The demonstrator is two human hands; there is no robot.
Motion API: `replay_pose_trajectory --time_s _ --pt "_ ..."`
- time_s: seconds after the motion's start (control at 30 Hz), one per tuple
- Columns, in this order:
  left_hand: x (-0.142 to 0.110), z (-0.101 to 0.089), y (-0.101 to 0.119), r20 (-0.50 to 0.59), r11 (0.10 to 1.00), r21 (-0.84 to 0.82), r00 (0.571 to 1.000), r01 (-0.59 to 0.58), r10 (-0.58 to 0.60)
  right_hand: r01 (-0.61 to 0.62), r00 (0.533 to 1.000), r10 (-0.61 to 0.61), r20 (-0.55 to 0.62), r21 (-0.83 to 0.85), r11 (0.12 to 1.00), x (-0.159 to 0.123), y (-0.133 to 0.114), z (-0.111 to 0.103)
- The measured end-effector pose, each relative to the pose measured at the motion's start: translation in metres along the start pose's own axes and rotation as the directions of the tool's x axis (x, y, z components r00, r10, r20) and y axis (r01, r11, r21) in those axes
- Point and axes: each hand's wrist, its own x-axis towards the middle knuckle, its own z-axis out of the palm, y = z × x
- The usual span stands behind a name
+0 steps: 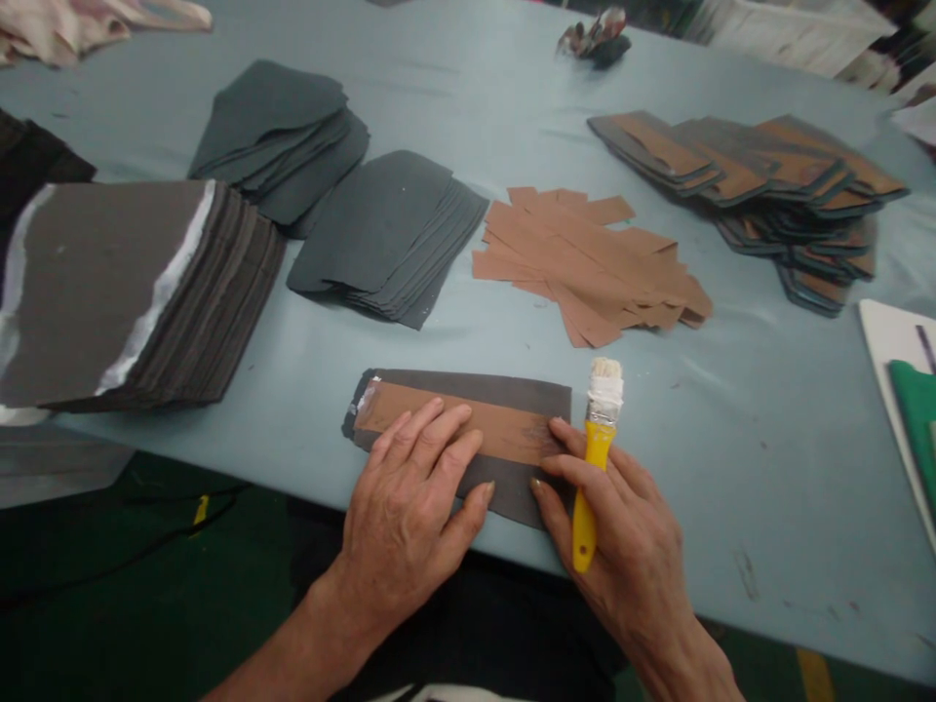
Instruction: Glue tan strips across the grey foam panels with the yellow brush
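A dark grey sheet (504, 390) lies flat on the pale blue table (731, 468), with a tan strip (468, 424) laid along its middle. My left hand (409, 487) presses down on the strip, fingers spread. My right hand (621, 536) grips a yellow-handled brush (598, 458) with whitish bristles pointing up, and its fingertips rest on the sheet's right end. Loose tan strips (585, 263) lie in a heap beyond the sheet.
Stacks of dark grey sheets (387, 234) fill the table's left side, and one pile (109, 292) has white streaks. Overlapping grey pieces with tan strips (746, 185) spread at the back right. A white board (881, 336) with green material (914, 429) lies at the right edge.
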Motion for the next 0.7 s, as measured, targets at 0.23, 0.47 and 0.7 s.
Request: replay_pose_trajectory --time_s 0.23,0.47,0.7 --pt "0.0012 -0.0006 0.0 -0.005 1.0 0.005 1.0 -0.009 0.009 -0.003 1.0 0.003 -0.001 -0.007 1.0 -0.0007 0.0002 0.0005" --pt "0.0 0.0005 -0.0002 -0.006 1.0 0.006 1.0 0.0 0.0 0.009 1.0 -0.01 -0.007 -0.013 1.0 0.0008 0.0 0.0003" --pt "0.0005 -0.0003 0.0001 -0.009 1.0 0.007 1.0 0.001 -0.001 0.009 1.0 -0.009 -0.005 -0.012 1.0 0.0006 0.0008 -0.0001"
